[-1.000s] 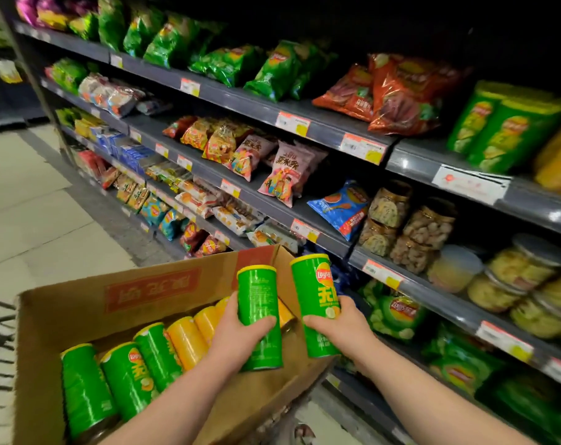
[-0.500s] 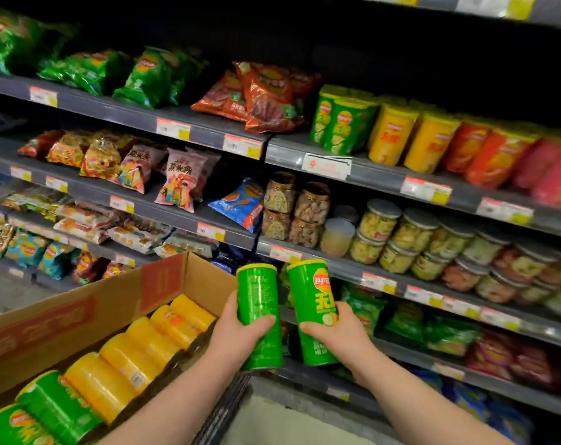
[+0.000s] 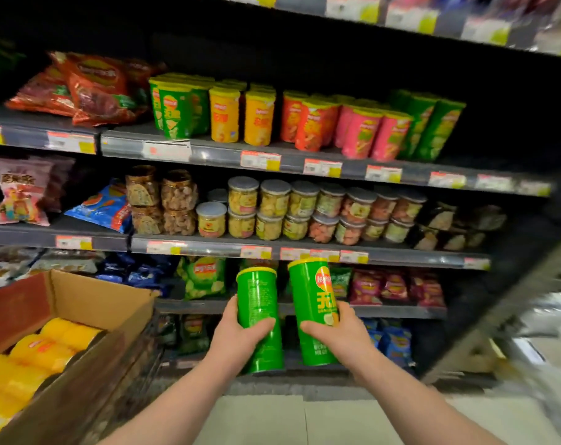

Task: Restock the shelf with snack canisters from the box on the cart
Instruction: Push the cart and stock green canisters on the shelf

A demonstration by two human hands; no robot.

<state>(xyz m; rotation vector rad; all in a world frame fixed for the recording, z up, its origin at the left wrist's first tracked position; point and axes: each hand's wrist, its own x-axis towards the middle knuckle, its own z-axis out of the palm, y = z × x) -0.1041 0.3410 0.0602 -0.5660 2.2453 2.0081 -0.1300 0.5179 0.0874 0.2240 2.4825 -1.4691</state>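
Left hand (image 3: 237,340) fingers clamped round an upright green cylindrical snack canister (image 3: 258,303) at lower centre, right hand (image 3: 343,338) gripping a second green yellow-lidded canister (image 3: 314,297) beside it, open cardboard box (image 3: 90,303) of yellow canisters (image 3: 48,345) lower left

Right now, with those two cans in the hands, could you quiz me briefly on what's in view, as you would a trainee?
1. True or false: the left hand grips the left canister and the right hand grips the right canister, both green and roughly upright.
2. What colour are the boxed canisters lying in the cardboard box? A red, B yellow, C pink.
3. Which held canister turns its logo toward the camera?
Key: 1 true; 2 B; 3 the right canister.
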